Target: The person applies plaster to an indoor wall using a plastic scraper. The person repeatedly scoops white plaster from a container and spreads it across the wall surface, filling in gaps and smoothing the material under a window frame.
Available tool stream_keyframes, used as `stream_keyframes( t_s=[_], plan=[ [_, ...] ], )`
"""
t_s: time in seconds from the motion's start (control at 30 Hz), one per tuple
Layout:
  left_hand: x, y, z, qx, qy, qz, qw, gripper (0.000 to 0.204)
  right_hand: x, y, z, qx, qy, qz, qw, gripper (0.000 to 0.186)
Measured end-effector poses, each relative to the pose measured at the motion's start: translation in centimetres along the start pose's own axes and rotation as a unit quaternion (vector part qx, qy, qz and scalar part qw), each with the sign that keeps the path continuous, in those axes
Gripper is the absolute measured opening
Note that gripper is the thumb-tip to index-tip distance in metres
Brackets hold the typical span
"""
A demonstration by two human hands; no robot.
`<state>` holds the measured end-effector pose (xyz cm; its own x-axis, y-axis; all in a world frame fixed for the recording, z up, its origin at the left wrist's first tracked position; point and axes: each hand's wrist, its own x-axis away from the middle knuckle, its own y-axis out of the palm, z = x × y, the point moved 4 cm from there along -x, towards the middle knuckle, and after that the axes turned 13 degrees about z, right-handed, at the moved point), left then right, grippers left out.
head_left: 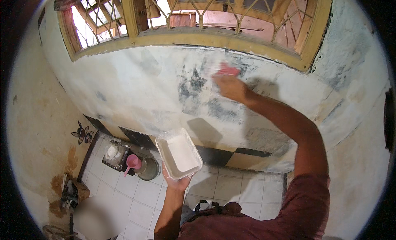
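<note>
My right hand (229,85) is raised to the patchy white wall (123,83), gripping a red brush (229,70) that is blurred at a dark-smudged area below the yellow window frame. Lower down, my left hand (177,181) holds up a white rectangular container (179,153) with white paint or paste inside and smeared on its rim.
The yellow window frame (309,42) has metal grilles. On the tiled floor (136,192) stand a clear bucket (148,170), a pink dipper (133,161) and a dark tray with white material (115,153). Assorted dark items (70,192) lean by the stained left wall.
</note>
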<state>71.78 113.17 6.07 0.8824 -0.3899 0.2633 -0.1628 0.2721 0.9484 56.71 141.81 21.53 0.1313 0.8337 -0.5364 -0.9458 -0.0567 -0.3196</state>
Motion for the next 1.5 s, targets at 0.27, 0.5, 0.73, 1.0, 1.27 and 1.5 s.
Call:
stream_keyframes(
  t_s=[0.27,0.5,0.73,1.0,1.27,1.5],
  plan=[
    [0.1,-0.7,0.9,-0.007,0.022,0.017,1.0,0.062,6.1,-14.5,2.8,0.082,-0.04,-0.178,0.98,0.043],
    [0.4,-1.8,1.8,-0.009,0.045,0.033,0.998,0.064,-7.5,-2.7,-1.4,0.012,-0.102,0.046,0.994,0.017],
    [1.5,0.1,1.2,-0.022,0.073,0.051,0.996,0.058,-13.7,3.2,-2.4,-0.028,-0.13,-0.08,0.988,0.014],
    [1.1,-1.8,1.5,0.004,0.03,0.006,1.0,0.062,4.0,-8.6,3.3,0.086,0.01,-0.12,0.989,0.038],
    [0.8,-1.4,1.1,0.006,-0.003,-0.003,1.0,0.067,3.4,-11.9,3.0,-0.004,0.034,-0.109,0.993,0.039],
    [1.7,-1.1,1.0,-0.013,0.026,0.043,0.999,0.058,-12.2,2.1,-3.8,-0.079,-0.06,-0.024,0.995,0.017]
  ],
)
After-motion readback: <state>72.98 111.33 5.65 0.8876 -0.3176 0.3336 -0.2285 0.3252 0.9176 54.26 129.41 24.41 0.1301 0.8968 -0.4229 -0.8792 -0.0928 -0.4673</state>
